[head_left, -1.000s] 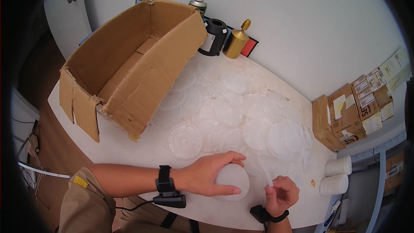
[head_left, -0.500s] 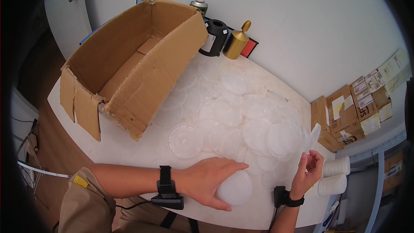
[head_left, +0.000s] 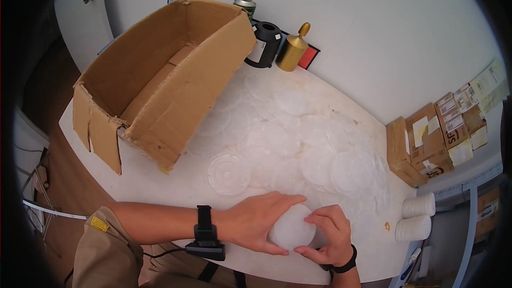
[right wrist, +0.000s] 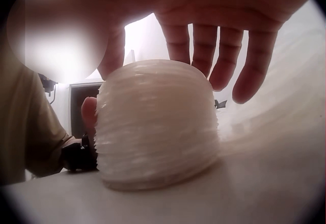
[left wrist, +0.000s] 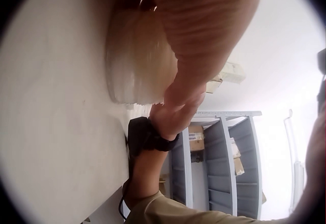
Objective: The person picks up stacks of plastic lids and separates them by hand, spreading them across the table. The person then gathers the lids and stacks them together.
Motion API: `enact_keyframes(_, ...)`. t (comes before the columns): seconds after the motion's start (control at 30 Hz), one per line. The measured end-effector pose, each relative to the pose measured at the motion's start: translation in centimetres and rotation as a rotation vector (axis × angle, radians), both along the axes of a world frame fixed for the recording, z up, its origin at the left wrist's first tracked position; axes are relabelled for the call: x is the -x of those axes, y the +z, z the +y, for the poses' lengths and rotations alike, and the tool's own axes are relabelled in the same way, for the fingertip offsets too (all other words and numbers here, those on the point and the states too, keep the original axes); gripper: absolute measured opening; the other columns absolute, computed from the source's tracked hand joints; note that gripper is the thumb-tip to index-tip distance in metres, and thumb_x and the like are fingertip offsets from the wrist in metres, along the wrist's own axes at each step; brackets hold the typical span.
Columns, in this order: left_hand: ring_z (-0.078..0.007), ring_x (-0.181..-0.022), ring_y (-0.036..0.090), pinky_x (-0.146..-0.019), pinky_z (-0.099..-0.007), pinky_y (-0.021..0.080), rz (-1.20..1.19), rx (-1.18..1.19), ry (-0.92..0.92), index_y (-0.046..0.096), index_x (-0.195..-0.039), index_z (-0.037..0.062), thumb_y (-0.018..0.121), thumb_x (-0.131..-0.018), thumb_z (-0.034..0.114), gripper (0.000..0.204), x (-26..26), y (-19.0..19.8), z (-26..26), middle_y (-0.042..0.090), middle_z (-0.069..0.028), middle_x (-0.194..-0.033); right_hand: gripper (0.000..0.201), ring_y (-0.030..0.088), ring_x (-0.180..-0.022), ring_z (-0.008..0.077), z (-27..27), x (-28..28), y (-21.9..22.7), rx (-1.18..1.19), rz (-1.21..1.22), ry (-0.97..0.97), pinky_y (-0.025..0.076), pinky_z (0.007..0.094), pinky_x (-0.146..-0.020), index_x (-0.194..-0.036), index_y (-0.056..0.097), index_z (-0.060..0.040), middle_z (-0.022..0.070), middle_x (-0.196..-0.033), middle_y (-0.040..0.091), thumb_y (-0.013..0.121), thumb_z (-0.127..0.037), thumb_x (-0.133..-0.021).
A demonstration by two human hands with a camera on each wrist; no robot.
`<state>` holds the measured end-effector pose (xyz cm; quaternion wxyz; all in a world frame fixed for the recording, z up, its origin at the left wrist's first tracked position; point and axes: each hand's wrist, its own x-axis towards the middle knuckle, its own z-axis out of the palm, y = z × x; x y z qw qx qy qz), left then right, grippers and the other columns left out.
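so, the left hand (head_left: 250,220) has its thumb and fingers curled round a stack of cloudy plastic lids (right wrist: 158,127), which stands on the table (head_left: 160,188) between both hands. the right hand (head_left: 332,234) is on the other side, thumb and fingers bent around the top edge of that same stack. loads of loose lids (head_left: 320,164) lie spread just beyond the fingers, a cardboard box (head_left: 213,88) sits farther past the left ones, and two white stacks (head_left: 412,228) stand off past the right ones.
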<state>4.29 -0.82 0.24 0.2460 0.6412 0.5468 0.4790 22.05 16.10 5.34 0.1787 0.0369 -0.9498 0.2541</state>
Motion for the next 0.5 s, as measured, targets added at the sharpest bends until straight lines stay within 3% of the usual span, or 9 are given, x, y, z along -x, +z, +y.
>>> enact_keyframes(0.17,-0.0384,-0.112,0.059,-0.096,-0.0444,0.049,-0.033,-0.045,0.076,0.035,-0.149,-0.0015,0.090,-0.072,0.040,0.103,-0.20,0.29,-0.01,0.058,-0.0246,-0.125,0.053,0.062,-0.083,0.0287,0.52,-0.41,-0.39,0.099,0.058,-0.013,0.052,0.0361,-0.069,-0.103,0.068,-0.0023,0.0132,-0.100,0.065,0.089,-0.038,-0.070)
enact_keyframes(0.23,-0.0356,-0.114,0.059,-0.097,-0.0427,0.048,-0.271,-0.076,0.123,0.038,-0.147,-0.0017,0.090,-0.073,0.042,0.101,-0.27,0.42,-0.01,0.058,-0.0237,-0.127,0.053,0.063,-0.083,0.0292,0.59,-0.59,-0.64,0.121,0.043,-0.018,0.053,0.0361,-0.070,-0.103,0.067,-0.0020,0.0138,-0.100,0.065,0.088,-0.038,-0.072)
enact_keyframes(0.5,-0.0339,-0.114,0.060,-0.097,-0.0406,0.048,-0.200,-0.058,0.094,0.048,-0.140,0.0018,0.090,-0.073,0.042,0.089,0.39,0.47,-0.19,0.060,-0.0184,-0.126,0.048,0.065,-0.080,0.0295,0.04,-0.52,-0.32,0.205,0.023,0.005,0.053,0.0351,-0.069,-0.103,0.067,-0.0015,0.0147,-0.102,0.066,0.087,-0.035,-0.075)
